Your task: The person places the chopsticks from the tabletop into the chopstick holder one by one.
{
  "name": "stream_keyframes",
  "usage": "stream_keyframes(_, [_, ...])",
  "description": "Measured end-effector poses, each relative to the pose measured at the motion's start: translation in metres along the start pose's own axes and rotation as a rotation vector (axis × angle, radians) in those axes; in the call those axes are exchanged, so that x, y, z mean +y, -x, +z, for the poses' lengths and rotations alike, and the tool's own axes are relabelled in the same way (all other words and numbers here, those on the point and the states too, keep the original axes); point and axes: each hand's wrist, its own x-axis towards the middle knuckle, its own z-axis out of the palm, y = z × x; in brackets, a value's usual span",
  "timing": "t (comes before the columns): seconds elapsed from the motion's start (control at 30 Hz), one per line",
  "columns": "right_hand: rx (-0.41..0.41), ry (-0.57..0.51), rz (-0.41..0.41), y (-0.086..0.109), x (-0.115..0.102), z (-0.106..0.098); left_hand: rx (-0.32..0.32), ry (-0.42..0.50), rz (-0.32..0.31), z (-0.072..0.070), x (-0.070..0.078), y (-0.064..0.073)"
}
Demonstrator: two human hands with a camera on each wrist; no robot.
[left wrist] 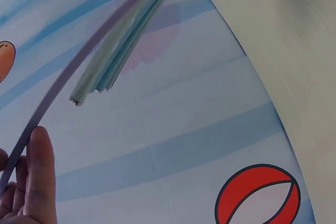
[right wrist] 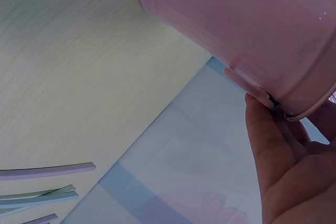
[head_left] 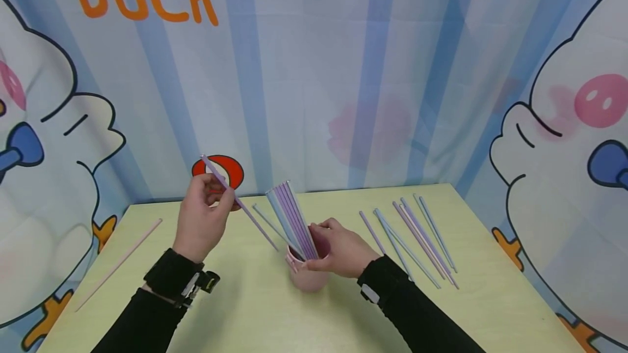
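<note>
My left hand (head_left: 202, 222) pinches a thin purple straw (head_left: 252, 222) between thumb and fingers, its lower end slanting down toward a small pink pail (head_left: 310, 281). In the left wrist view the same purple straw (left wrist: 79, 59) crosses in front of the bundle. My right hand (head_left: 343, 249) grips the pail's rim, and the right wrist view shows the fingertips (right wrist: 257, 103) at the rim beside a small side lug. A bundle of blue and purple straws (head_left: 293, 219) stands leaning left in the pail. One light blue straw (head_left: 270, 222) leans lower, apart from the bundle.
To the right, several blue, purple and pink straws (head_left: 424, 238) lie on the pale yellow table (head_left: 255, 315). A lone pink straw (head_left: 120, 263) lies at the left. Behind the table's far edge hangs a blue-striped curtain (head_left: 304, 70) printed with ducks.
</note>
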Motion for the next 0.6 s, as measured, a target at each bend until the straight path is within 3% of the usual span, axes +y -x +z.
stream_keyframes(0.3, [0.000, 0.016, 0.002, 0.000, 0.000, 0.000, 0.011, 0.064, 0.024, 0.011, 0.011, 0.001])
stream_keyframes(0.6, [-0.007, 0.013, 0.002, 0.000, 0.000, -0.001, -0.045, 0.013, -0.037, 0.025, 0.001, 0.007])
